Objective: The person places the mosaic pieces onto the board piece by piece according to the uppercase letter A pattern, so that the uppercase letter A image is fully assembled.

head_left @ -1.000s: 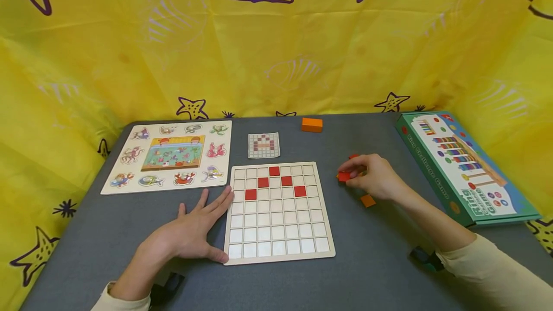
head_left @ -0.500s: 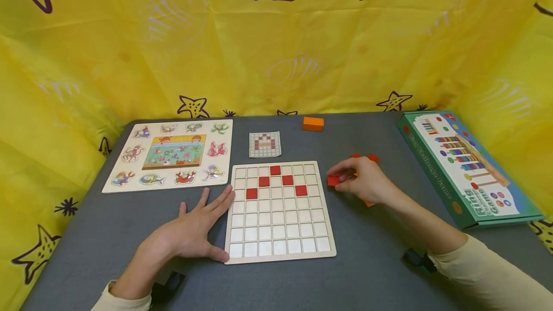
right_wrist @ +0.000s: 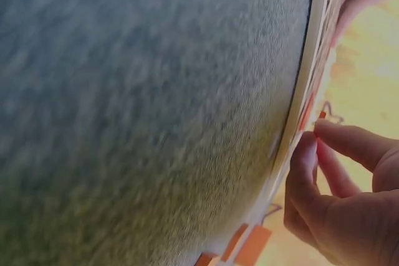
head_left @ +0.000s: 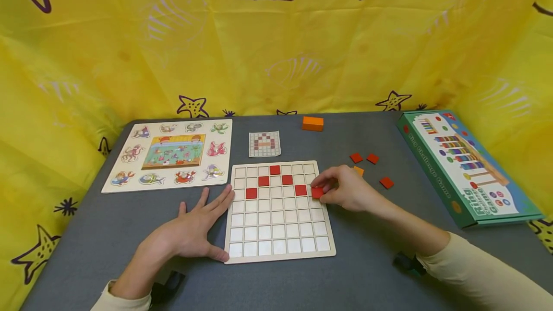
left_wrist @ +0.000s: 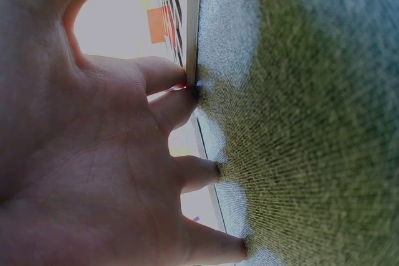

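**Grid board (head_left: 277,219): red tile (head_left: 317,193) pinched at its right edge**

Tabletop (head_left: 367,263): gray, woven-cloth texture up close.
Green cardboard box (head_left: 462,167): long, flat, printed, angled along the right edge.
Puzzle board (head_left: 167,177): pale flat rectangle, shiny sea-animal pieces, far-left corner.
Grid board: pale, wood-like, near-square, ribbed into seven-by-seven cells; mid-tabletop. Five red squares (head_left: 287,180) seated, inverted V, far three rows.
Left hand (head_left: 196,229): fingers straight, spread wide, nothing gripped; thumb and fingertips against board's left edge.
Right hand (head_left: 347,188): closed to a pinch, thumb and fingertips on the red tile, at the third row from the far edge. Can't tell if tile touches board.
Paper card (head_left: 264,150): printed grid, just beyond board's far edge.
Orange block (head_left: 313,124): smooth brick shape, tabletop's far edge.
Three loose red tiles (head_left: 386,183): thin squares, right of board. Orange tile (head_left: 358,171) near them, part-hidden by the right hand.
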{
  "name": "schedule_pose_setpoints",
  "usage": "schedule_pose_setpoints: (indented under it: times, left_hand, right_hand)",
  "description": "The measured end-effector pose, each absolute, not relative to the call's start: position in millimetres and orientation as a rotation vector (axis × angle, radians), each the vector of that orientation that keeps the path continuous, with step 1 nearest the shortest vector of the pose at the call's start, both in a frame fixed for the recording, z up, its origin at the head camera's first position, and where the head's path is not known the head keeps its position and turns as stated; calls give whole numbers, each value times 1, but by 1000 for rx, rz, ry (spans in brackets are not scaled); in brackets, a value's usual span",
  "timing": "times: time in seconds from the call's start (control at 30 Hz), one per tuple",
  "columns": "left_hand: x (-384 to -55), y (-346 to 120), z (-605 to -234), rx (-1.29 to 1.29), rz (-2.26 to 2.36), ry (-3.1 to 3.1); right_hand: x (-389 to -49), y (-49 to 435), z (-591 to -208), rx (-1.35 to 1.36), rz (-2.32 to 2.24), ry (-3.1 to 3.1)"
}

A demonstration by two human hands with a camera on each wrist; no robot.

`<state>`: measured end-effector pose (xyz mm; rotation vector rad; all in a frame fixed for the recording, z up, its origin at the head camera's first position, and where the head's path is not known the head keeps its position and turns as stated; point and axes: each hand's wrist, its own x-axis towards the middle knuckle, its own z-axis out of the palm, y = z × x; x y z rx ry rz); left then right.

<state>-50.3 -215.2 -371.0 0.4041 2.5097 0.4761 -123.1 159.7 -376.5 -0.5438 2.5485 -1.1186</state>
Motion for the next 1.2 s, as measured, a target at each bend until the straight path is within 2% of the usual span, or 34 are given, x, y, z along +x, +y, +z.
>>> schedule_pose_setpoints:
  times: [1.2]
  left_hand:
    - [-50, -216, -371, 433, 490, 2524]
  right_hand:
    - [-113, 126, -376, -628, -1051, 2512]
